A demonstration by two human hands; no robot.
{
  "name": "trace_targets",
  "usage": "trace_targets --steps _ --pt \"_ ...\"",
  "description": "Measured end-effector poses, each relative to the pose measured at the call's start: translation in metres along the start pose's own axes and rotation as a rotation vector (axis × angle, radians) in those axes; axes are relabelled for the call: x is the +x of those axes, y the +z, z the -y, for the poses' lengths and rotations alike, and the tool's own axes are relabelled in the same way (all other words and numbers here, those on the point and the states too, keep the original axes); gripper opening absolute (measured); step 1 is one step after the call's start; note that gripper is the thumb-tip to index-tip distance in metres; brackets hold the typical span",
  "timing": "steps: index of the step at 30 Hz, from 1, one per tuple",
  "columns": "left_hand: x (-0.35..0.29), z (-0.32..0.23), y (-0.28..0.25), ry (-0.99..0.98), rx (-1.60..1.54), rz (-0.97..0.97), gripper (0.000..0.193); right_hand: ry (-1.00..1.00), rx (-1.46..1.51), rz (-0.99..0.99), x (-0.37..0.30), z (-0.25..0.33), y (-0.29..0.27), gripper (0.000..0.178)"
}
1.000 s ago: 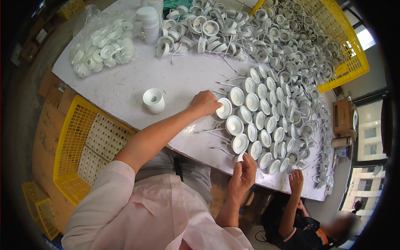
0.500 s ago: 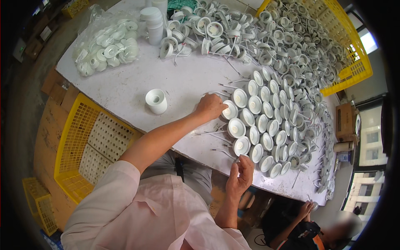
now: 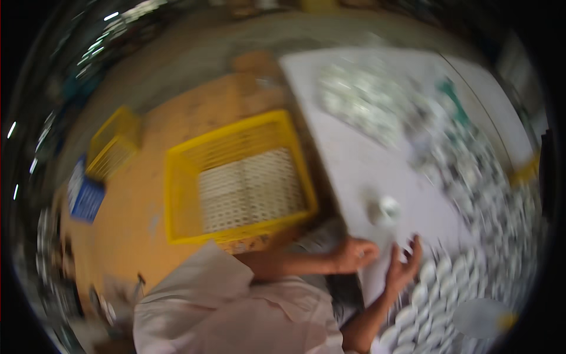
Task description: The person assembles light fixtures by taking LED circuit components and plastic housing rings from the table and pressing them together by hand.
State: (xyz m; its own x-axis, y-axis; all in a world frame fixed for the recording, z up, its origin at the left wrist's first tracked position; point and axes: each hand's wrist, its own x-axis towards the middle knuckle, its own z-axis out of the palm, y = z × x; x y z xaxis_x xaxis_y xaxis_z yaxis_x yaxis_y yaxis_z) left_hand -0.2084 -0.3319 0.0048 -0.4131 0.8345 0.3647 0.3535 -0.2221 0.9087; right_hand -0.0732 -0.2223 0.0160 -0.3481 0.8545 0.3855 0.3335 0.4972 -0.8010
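Blur softens the whole view. My left hand [image 3: 356, 255] is over the table's near edge, its fingers curled in; whatever they may hold cannot be made out. Close by on its right, my right hand [image 3: 403, 266] is raised with its fingers apart and nothing visible in them. Just beyond both hands, a white cup-shaped piece [image 3: 387, 210] stands on the table [image 3: 348, 159]. To the right of my right forearm lie rows of round white lamp housings [image 3: 439, 295], packed closely together.
At the left, a yellow plastic crate [image 3: 169, 197] holds white perforated panels [image 3: 253, 189]. A smaller yellow crate [image 3: 115, 141] and a blue box [image 3: 86, 194] stand farther left. A clear bag of white parts [image 3: 359, 97] and heaped lamp parts [image 3: 501, 206] lie on the table.
The view has swung left, bringing the yellow crate toward the middle. My left hand has left the lamp housing at the row's edge and come near my right hand, whose fingers have spread.
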Motion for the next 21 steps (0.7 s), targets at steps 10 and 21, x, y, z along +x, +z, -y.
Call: trace_targets --steps 10,21 --pt "-0.061 -0.018 -0.059 -0.193 0.002 -0.238 0.014 -0.193 -0.330 0.368 0.060 0.032 0.034 0.056" --pt "-0.091 -0.010 -0.081 -0.264 0.147 -0.378 0.023 -0.333 0.073 0.348 0.073 -0.001 0.058 0.045"
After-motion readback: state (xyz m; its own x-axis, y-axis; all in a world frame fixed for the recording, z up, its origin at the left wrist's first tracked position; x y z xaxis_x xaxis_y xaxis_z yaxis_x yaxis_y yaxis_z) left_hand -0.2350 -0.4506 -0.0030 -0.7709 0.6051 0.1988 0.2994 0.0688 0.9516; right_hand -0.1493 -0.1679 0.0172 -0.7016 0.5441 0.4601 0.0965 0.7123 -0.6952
